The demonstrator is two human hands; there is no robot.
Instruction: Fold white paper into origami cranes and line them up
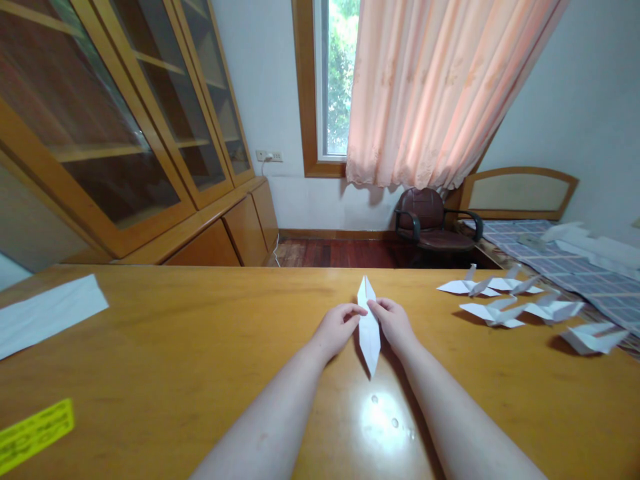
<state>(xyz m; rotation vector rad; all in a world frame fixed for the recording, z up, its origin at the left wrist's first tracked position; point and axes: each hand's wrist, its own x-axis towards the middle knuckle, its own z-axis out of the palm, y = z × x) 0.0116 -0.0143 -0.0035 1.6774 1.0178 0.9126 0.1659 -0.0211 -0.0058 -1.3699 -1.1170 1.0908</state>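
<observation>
A long, narrow piece of folded white paper (369, 337), pointed at both ends, is held just over the wooden table near its far edge. A slit splits its upper end. My left hand (339, 327) pinches its left edge, the thumb and forefinger meeting at the paper. From the other side my right hand (394, 325) grips the right edge, with the thumb lying on the paper's face. The fingers beneath the paper are hidden.
Several folded white paper cranes (493, 311) stand at the table's right side. White sheets (53, 313) lie at the far left, and a yellow label with dark writing (35, 437) is at the near left. Beyond the wooden table (200, 373) are a chair (430, 220), a bed and a glass-doored cabinet.
</observation>
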